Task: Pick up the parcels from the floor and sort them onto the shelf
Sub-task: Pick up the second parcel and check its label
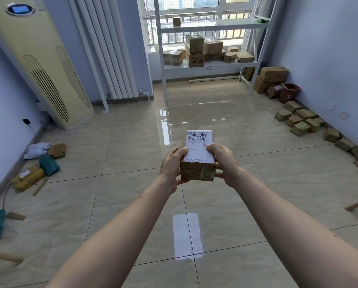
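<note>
I hold a small brown cardboard parcel (198,172) with a white shipping label on top, out in front of me above the tiled floor. My left hand (172,166) grips its left side and my right hand (223,163) grips its right side, thumbs on the label. The white metal shelf (211,65) stands far ahead by the window. Its lower board carries several brown boxes (194,46), and one small box (176,21) sits on the upper board. More small parcels (298,120) lie in a row on the floor along the right wall.
A tall cream air conditioner (39,65) and a white radiator (111,59) stand at the left. Soft bags and yellow parcels (39,161) lie by the left wall. Larger boxes (271,79) and a red bucket (289,93) sit at the far right.
</note>
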{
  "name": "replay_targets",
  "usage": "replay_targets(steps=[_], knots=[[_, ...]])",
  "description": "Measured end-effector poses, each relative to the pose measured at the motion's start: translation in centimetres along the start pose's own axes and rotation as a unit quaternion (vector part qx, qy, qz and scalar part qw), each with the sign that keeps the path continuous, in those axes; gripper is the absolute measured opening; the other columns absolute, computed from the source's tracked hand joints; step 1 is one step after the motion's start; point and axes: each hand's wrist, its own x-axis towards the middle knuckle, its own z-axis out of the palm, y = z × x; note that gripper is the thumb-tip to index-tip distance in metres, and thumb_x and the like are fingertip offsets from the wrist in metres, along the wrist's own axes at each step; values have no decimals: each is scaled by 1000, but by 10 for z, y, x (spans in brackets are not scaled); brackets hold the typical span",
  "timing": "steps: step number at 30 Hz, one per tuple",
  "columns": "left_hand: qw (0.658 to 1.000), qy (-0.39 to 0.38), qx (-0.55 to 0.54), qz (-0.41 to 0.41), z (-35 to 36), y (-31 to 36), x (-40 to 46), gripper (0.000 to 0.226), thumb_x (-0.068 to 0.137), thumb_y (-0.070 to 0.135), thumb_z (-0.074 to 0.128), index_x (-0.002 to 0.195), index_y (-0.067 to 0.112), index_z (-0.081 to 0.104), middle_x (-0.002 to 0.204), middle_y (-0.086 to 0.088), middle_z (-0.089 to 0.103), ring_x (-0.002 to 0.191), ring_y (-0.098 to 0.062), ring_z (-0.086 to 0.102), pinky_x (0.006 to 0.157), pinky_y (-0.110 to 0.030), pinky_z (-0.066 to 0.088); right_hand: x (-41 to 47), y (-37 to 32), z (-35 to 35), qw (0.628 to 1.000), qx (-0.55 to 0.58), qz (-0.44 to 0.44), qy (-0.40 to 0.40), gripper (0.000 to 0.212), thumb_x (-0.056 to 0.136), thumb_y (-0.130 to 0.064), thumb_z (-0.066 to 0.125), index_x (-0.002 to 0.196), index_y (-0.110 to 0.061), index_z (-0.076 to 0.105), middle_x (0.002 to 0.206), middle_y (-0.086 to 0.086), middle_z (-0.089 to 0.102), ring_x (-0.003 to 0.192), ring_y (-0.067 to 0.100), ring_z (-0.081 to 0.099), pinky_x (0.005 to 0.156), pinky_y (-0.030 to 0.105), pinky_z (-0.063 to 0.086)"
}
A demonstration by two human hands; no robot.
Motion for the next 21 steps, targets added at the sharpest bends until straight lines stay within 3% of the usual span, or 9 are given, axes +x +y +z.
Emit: replay_targets(steps=[4,9,21], knots=[[999,38,-29,11,5,4,2,35,86,40,62,119,27,62,105,-2,71,94,-27,67,71,-38,57,1,1,2,1000,-9,-17,10,49,86,-42,66,124,-13,53,110,5,69,91,18,68,76,43,60],[997,46,-39,37,9,10,5,39,90,36,62,126,28,49,110,-3,70,88,-21,66,70,-36,55,4,-1,4,998,-6,-53,32,42,85,-33,70,118,-9,57,104,7,71,95,21,70,90,47,57],[997,-1,24,70,21,25,10,39,93,42,61,128,32,47,105,2,71,100,-24,68,86,-45,51,12,-17,-6,995,27,-88,25,32,92,-22,63,119,-5,59,96,6,73,81,18,71,72,33,59]])
